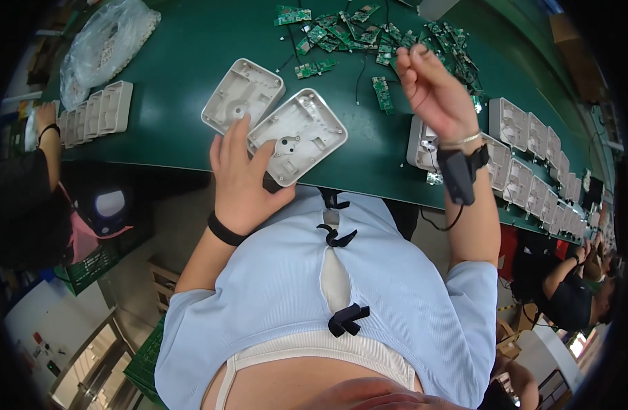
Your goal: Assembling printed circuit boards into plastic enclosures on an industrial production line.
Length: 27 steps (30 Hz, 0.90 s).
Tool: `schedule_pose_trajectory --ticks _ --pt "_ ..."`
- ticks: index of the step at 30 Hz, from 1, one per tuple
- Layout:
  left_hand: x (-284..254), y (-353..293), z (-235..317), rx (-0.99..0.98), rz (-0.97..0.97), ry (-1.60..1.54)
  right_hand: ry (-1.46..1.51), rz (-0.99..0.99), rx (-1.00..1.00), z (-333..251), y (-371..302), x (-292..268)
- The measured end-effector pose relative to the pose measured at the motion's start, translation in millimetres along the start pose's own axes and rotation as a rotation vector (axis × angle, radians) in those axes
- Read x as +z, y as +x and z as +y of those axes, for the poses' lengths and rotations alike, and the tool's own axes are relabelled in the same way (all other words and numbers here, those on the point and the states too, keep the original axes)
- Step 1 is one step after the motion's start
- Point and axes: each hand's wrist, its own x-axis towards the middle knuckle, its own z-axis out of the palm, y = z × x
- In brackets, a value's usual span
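My left hand (242, 178) is at the near corner of a white plastic housing (314, 126), index finger over its rim and thumb by its lower edge. This open shell shows screw posts and a round fitting inside. A second white housing shell (249, 89) lies against it on the left, touched by my other left fingertips. Over the far side of the table, my right hand (433, 89) is raised with thumb and fingers pinched together. Whatever is between those fingertips is too small to make out. Just beyond lies a pile of green circuit boards (341, 34) with black wires.
The green table (184, 130) carries rows of white housings (519, 181) at right and a stack of them (99, 113) at left. A clear plastic bag (109, 48) of small pale parts lies at far left. Other people sit along the table on both sides.
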Motion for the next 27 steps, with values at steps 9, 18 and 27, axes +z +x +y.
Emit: schedule_pose_trajectory --ticks 9,18,27 --pt "12.7 46.6 0.3 0.019 0.033 -0.388 -0.681 0.095 -0.411 62.2 -48.2 37.7" --pt "29.1 53.1 13.9 0.064 0.134 -0.371 -1.095 0.114 -0.575 103.5 -40.6 39.7" --pt "32.1 51.8 18.4 0.073 0.134 -0.381 -1.183 0.116 -0.622 111.5 -35.9 38.6"
